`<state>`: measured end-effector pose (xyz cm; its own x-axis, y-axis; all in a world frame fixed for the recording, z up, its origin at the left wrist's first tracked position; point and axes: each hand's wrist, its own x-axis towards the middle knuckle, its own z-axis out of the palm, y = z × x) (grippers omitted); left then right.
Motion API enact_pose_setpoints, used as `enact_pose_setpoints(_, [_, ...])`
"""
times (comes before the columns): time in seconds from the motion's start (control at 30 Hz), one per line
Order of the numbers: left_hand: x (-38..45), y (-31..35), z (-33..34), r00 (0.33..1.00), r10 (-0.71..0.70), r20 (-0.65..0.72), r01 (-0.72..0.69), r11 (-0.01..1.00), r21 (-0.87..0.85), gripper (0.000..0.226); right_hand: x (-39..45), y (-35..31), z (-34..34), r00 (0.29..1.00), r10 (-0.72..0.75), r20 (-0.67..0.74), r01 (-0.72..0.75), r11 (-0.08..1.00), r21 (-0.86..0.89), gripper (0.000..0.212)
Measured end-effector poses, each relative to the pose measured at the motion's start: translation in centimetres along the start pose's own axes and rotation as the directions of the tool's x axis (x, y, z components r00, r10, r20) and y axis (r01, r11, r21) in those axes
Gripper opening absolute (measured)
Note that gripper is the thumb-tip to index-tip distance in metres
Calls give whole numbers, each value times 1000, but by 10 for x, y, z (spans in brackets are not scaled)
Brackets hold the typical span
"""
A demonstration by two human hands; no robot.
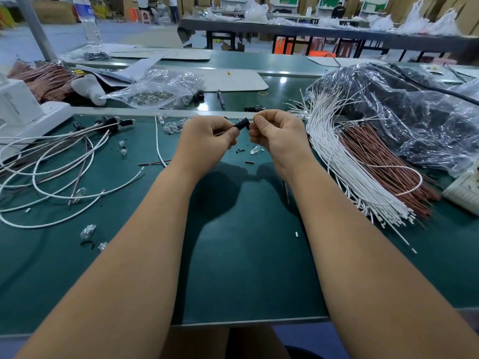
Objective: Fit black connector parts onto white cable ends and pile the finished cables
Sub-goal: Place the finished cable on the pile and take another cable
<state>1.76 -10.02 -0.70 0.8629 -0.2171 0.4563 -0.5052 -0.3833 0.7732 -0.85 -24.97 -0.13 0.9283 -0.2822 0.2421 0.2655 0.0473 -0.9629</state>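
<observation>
Green matted workbench (241,268) – both hands raised above its middle. Left hand (207,141) pinches small black plastic connector (241,124), which sticks out past its fingertips toward right hand (277,137) – curled, pinching something too small to tell.

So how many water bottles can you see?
1. The water bottle stands at the far left, behind the green table, beside a grey pole. Others may be hidden in the clutter.
</observation>
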Motion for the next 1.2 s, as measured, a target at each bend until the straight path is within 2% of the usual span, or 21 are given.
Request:
enact_pose_setpoints(0.27, [-2,1,2,1000,12,21,-12,1000,0,18,-1,-1,1,1000,22,-17,-21,999,31,14])
enact_pose_setpoints(0.57, [-3,-1,2,996,76,41,-78,996,51,18,-3,-2,2,999,-13,-40,10,997,-71,13])
enact_pose_setpoints(0.67, [-3,0,2,996,53,65,-55,998,29,17,-5,-2,3,999,-39,-20,36,993,-113,15])
enact_pose_setpoints(0.83, [-3,1,2,997,-19,69,26,994,-108,19,-5,-3,3,998,-57,-25,54,993,-106,12])
enact_pose_setpoints(0.97, [-2,1,2,998,-42,53,48,991,-125,22,-6,-3,3,996,-88,-15,83,978,-190,11])
enact_pose_setpoints(1.2, [-1,0,3,1000,-22,0,22,999,-27,18,-7,0,7,990,-135,27,136,935,-327,18])
